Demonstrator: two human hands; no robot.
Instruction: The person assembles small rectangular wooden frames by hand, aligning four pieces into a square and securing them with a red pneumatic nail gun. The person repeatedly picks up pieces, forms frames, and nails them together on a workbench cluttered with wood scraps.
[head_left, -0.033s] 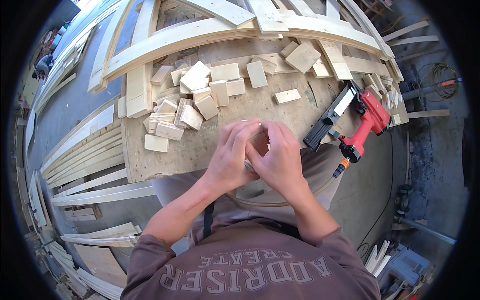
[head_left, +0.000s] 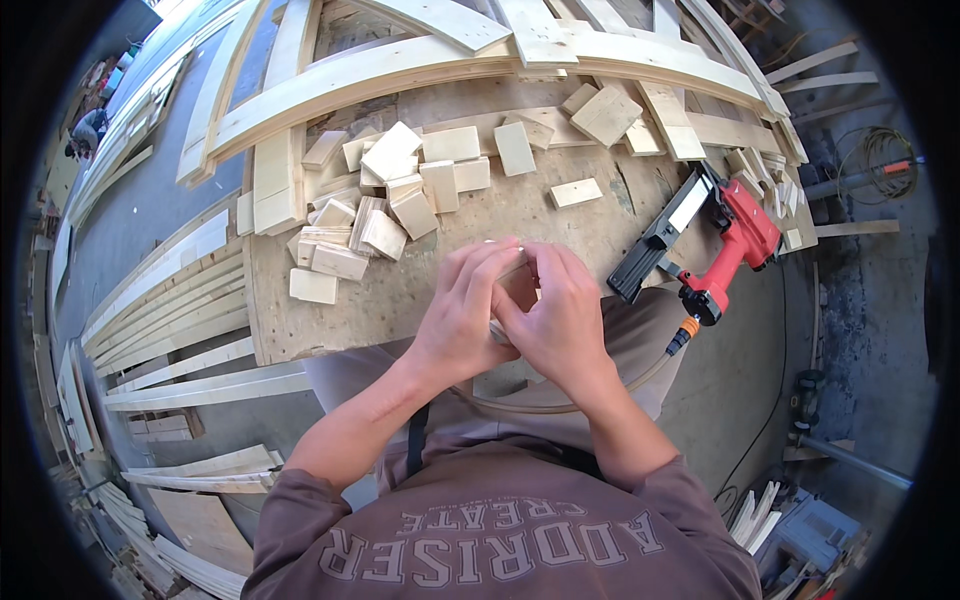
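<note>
Above my lap, at the near edge of the wooden bench [head_left: 370, 320], both hands meet with fingers curled inward. My left hand [head_left: 458, 310] and my right hand [head_left: 562, 325] are closed around a small wooden block [head_left: 520, 287]; only bits of it show between the fingers, and the rest is hidden. Beyond the left hand lies a loose heap of pale wood blocks [head_left: 410, 212]. One single block [head_left: 575, 193] rests apart from the heap. To the right of my right hand, a red and black nail gun [head_left: 735, 240] lies on the bench's right side.
A slatted timber frame [head_left: 370, 70] spans the bench's far side. An air hose [head_left: 645, 375] runs from the nail gun across my lap. Long boards [head_left: 180, 310] are stacked on the left. More small blocks [head_left: 765, 180] sit at the right edge. A distant person [head_left: 88, 130] is far left.
</note>
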